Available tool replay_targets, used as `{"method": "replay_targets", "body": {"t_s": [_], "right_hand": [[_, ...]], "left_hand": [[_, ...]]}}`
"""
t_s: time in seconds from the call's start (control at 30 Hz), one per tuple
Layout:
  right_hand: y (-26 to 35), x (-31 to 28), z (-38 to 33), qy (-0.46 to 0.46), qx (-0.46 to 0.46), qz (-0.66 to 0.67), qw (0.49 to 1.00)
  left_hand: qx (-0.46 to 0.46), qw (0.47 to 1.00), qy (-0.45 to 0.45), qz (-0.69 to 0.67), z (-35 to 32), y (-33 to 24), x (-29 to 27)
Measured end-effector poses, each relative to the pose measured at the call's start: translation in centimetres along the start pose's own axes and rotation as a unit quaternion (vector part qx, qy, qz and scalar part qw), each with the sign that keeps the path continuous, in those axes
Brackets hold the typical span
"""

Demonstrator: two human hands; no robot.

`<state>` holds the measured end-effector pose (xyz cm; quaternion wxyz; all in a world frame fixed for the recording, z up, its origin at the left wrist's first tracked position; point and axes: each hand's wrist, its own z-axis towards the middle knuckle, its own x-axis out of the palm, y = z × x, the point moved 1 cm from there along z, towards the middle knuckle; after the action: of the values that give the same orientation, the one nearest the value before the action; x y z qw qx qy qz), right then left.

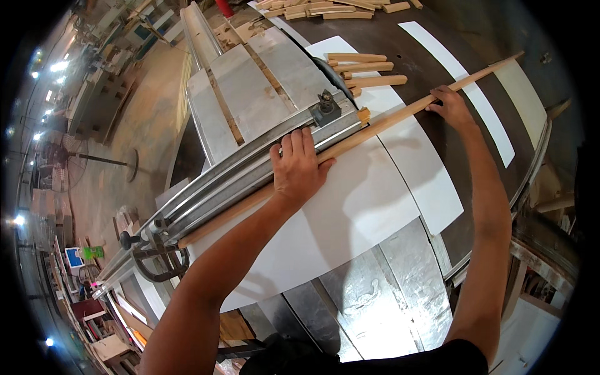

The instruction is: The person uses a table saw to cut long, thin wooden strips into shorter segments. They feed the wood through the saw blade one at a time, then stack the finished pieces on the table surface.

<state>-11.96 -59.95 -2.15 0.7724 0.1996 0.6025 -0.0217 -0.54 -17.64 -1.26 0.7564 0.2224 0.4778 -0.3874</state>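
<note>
A long, narrow wooden strip (387,121) runs slantwise from the lower left to the upper right, lying along a metal fence (250,164). My left hand (296,167) grips fence and strip together: its fingers hook over the rail while the thumb lies against the wood. Farther right, my right hand (452,107) pinches the strip near its far end, thumb below and fingers on top. A dark clamp-like stop (326,107) sits on the fence beyond my left hand. Right beside it, a small wood block (364,115) touches the strip.
White panels (350,194) cover much of the metal table (400,275). Several short wood pieces (369,65) lie beyond the strip, with a bigger pile (325,9) at the far edge. A C-shaped clamp (159,262) is at the fence's near end. A fan (65,159) stands left.
</note>
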Motion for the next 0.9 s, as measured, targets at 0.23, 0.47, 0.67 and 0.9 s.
{"method": "replay_targets", "body": {"t_s": [0.23,0.47,0.67,0.9], "right_hand": [[-0.5,0.1,0.1,0.000,-0.031,0.002,1.000],[-0.9,0.4,0.1,0.001,-0.009,-0.003,1.000],[-1.3,0.6,0.4,0.005,-0.018,0.003,1.000],[-0.7,0.7,0.5,0.009,-0.007,0.026,1.000]], "left_hand": [[-0.006,1.000,-0.001,0.015,-0.1,0.1,0.1],[-0.009,1.000,0.022,0.018,0.1,0.1,-0.1],[-0.019,0.999,0.035,0.011,0.2,0.2,0.0],[-0.026,0.998,0.052,0.012,0.2,0.4,0.0]]}}
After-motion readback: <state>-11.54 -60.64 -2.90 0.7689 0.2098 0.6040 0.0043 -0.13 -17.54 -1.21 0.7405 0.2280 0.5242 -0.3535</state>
